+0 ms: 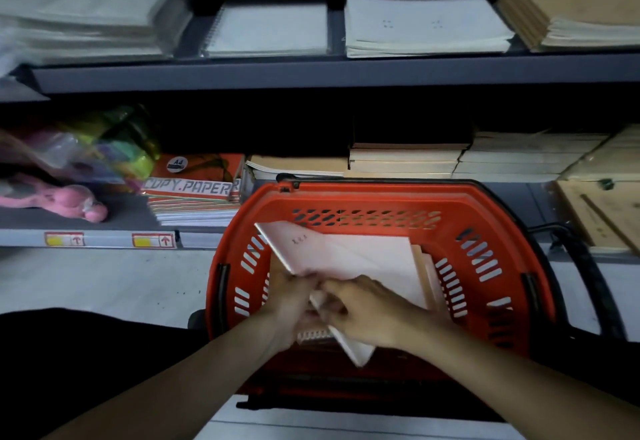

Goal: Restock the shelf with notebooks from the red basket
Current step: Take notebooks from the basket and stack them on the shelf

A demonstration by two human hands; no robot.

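A red plastic basket (485,266) sits on the floor in front of the shelves. Inside it lie pale pink notebooks (388,266) in a stack. Both my hands reach into the basket's near side. My left hand (294,301) and my right hand (367,308) together grip one pale notebook (304,249), which is tilted up on its edge above the stack. My fingers hide its lower part. A spiral binding peeks out under my hands.
The lower shelf (104,239) holds a copy paper pack (197,180), a pink toy (62,200), bagged colourful items and stacks of brown notebooks (405,159). The upper shelf (311,72) carries white pads (426,27) and a spiral pad (266,29). The basket's black handle (588,266) hangs right.
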